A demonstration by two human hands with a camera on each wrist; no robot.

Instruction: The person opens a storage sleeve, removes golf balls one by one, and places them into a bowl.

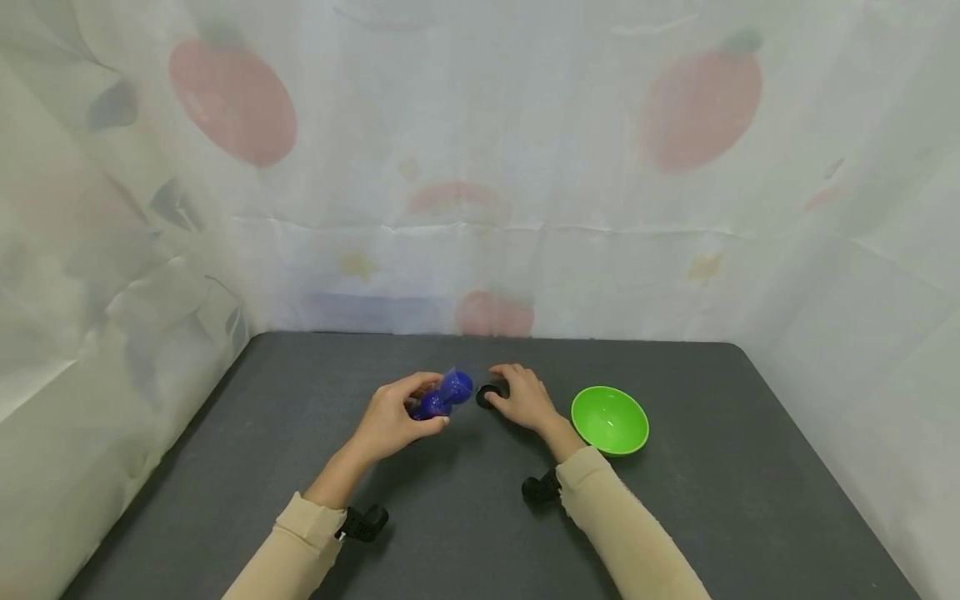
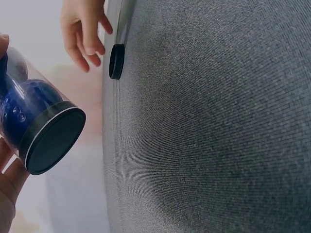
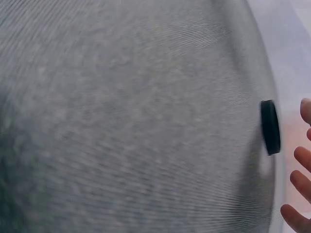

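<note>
My left hand [image 1: 429, 402] grips a clear blue jar [image 1: 444, 394], tilted, with something blue inside. In the left wrist view the jar [image 2: 34, 121] shows a black round end facing the camera, and my fingers [image 2: 8, 179] wrap it from below. A small black lid [image 1: 487, 397] lies flat on the dark grey table [image 1: 450, 533] just right of the jar. My right hand [image 1: 507, 390] hovers over the lid with loosely bent fingers; in the wrist views its fingertips [image 2: 90, 51] [image 3: 300, 160] sit just off the lid [image 2: 116, 61] [image 3: 270, 127].
A bright green bowl [image 1: 610, 419] stands on the table right of my right wrist. Printed white cloth [image 1: 480, 208] walls in the table at the back and both sides. Black wrist mounts [image 1: 363, 523] [image 1: 542, 487] hang under both sleeves.
</note>
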